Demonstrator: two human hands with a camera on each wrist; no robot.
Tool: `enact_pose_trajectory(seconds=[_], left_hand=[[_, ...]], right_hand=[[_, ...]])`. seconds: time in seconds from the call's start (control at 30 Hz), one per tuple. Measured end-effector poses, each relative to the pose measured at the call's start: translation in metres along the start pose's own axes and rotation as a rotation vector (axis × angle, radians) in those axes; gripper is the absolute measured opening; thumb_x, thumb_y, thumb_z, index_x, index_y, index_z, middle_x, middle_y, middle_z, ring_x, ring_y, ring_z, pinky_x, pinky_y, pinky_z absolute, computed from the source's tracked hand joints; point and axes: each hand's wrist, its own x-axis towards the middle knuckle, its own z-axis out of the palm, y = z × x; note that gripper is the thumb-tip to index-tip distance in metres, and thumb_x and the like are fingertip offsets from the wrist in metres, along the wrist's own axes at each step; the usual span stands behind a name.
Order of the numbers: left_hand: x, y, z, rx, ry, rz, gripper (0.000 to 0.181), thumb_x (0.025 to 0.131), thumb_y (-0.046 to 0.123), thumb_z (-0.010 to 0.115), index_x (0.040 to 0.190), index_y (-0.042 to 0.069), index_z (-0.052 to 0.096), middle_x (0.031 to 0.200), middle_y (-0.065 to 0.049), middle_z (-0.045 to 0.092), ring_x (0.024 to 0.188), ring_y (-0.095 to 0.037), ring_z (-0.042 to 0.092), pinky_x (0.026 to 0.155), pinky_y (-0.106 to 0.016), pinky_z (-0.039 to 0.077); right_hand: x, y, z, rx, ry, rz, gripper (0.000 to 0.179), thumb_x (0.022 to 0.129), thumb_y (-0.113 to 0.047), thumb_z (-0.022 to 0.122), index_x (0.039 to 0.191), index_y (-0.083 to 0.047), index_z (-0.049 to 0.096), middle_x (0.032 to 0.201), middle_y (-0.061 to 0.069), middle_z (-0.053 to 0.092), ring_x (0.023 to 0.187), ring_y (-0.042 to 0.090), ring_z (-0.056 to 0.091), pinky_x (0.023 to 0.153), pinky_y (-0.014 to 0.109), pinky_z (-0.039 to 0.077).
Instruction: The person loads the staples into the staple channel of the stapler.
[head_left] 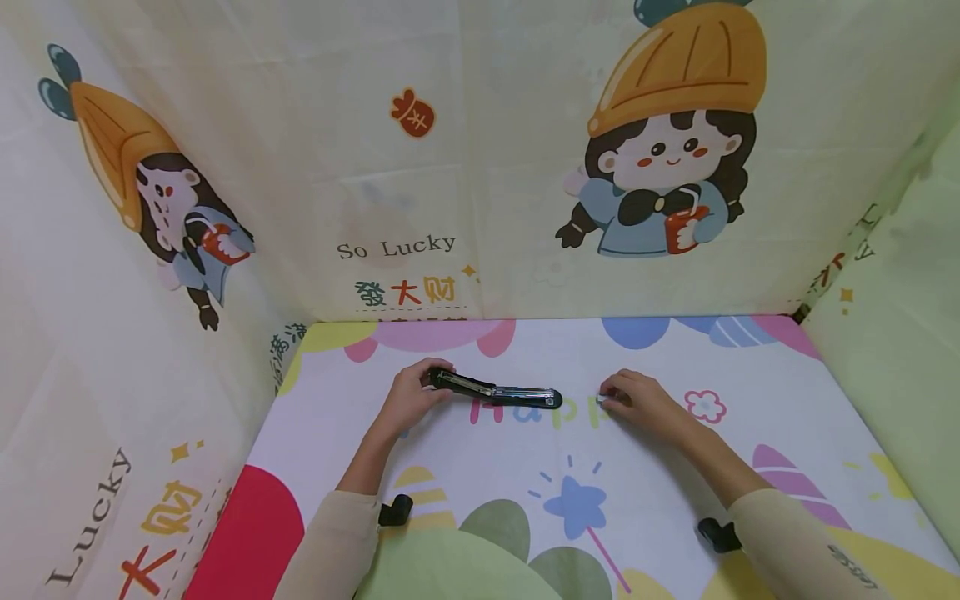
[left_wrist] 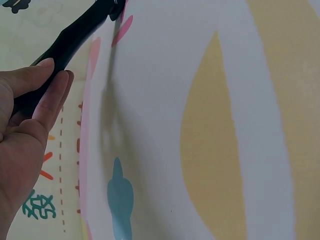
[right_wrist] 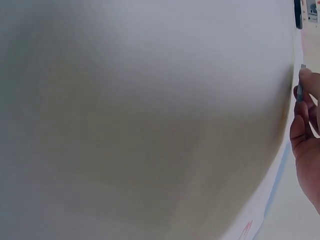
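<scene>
A black stapler (head_left: 527, 397) is spread open above the table in the head view, its metal channel showing. My left hand (head_left: 415, 396) grips it by one end, thumb on one side and fingers on the other. The left wrist view shows the same hold, with the dark stapler (left_wrist: 75, 40) slanting up and away from the hand. To the right of the stapler, and apart from it, my right hand (head_left: 643, 404) pinches a small grey metal strip (right_wrist: 300, 91) that looks like a stick of staples. Fingers partly cover the strip.
Beneath both hands lies a white table cover (head_left: 495, 467) printed with coloured shapes and letters. Printed cloth walls (head_left: 517, 208) rise behind the table and at both sides. A black wrist device (head_left: 396, 510) sits at the left sleeve, another (head_left: 718, 535) at the right.
</scene>
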Motion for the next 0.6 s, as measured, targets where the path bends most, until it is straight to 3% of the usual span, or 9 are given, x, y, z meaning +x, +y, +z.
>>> enact_pose_trajectory(seconds=[0.6], left_hand=[[0.0,-0.001,0.001,-0.001,0.008,-0.007,0.039,0.085,-0.005,0.08,0.12,0.011,0.071,0.127,-0.014,0.07,0.11,-0.03,0.069,0.095,-0.042,0.059]], right_hand=[[0.035,-0.034,0.016,0.06,0.052,-0.125,0.016,0.087,-0.004,0.08,0.102,-0.007,0.074,0.098,0.003,0.071,0.092,0.019,0.068,0.083,0.038,0.059]])
